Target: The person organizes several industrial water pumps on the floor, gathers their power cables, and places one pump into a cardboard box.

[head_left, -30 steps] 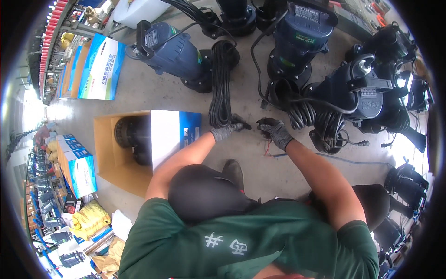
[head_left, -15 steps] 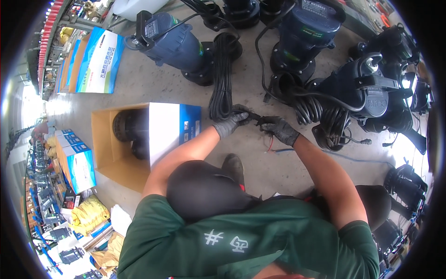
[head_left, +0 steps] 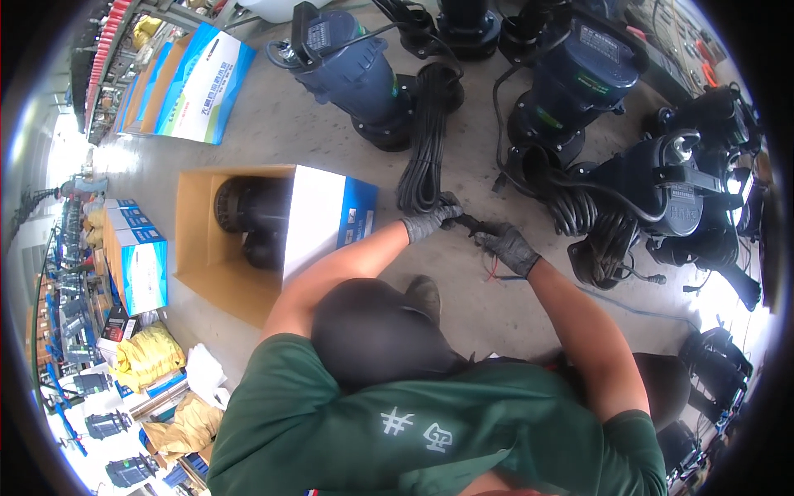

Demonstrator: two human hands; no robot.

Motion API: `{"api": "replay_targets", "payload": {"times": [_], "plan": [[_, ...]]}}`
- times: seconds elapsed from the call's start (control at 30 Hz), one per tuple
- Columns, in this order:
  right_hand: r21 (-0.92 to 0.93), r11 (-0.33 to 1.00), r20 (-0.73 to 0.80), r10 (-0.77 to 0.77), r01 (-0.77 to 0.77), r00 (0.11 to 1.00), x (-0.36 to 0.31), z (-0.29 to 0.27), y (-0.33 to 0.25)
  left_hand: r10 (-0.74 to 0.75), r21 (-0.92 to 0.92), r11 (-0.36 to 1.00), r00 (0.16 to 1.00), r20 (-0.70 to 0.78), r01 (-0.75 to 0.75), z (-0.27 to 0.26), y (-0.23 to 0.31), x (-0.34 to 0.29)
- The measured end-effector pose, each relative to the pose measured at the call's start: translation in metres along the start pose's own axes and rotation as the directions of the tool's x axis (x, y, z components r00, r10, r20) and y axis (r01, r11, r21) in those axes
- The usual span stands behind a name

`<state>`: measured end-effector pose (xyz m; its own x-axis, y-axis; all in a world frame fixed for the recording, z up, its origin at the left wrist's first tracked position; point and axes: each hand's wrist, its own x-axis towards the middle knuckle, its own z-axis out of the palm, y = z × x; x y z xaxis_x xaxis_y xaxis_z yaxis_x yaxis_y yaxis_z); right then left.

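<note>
Cable end (head_left: 469,221) held between left hand (head_left: 433,221) and right hand (head_left: 507,246), touching both.

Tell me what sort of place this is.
Probably a workshop or packing area for pumps: several dark pumps sit on the bare grey floor, and an open box on its side has a black thing inside.

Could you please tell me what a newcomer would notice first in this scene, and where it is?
Probably first the open cardboard box left of centre, bright with its white and blue sides, a black object inside. Then the big dark blue pumps across the top and right, with bundled black cables. Near the centre, the gloved left hand and right hand hold a small dark piece between them.
</note>
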<state>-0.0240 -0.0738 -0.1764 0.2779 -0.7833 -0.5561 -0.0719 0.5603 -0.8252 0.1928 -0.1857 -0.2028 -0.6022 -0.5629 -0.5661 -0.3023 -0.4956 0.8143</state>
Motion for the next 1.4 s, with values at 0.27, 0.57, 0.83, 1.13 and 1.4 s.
{"api": "replay_targets", "payload": {"times": [0.27, 0.57, 0.83, 1.13, 1.4], "plan": [[-0.089, 0.994, 0.026, -0.066, 0.068, 0.997, 0.004, -0.004, -0.003, -0.026, 0.027, 0.999, 0.999, 0.024, 0.026, 0.004, 0.01, -0.006], [0.035, 0.999, -0.128, -0.013, 0.018, 0.992, 0.004, 0.008, -0.013, 0.019, -0.013, 1.0, 0.996, -0.083, -0.021, 0.011, 0.009, -0.006], [0.047, 0.998, -0.031, 0.043, -0.041, 0.999, 0.004, 0.013, -0.005, -0.026, 0.112, 0.994, 0.996, 0.084, 0.016, 0.001, 0.024, -0.018], [0.229, 0.971, -0.214, -0.02, 0.071, 0.977, -0.009, 0.038, -0.012, -0.023, 0.031, 0.999, 0.998, 0.067, 0.021, 0.01, 0.022, -0.018], [-0.04, 0.999, -0.179, 0.011, -0.019, 0.984, 0.023, 0.022, 0.0, -0.172, 0.857, 0.462, 0.924, 0.34, -0.229, -0.036, 0.015, -0.015]]}}
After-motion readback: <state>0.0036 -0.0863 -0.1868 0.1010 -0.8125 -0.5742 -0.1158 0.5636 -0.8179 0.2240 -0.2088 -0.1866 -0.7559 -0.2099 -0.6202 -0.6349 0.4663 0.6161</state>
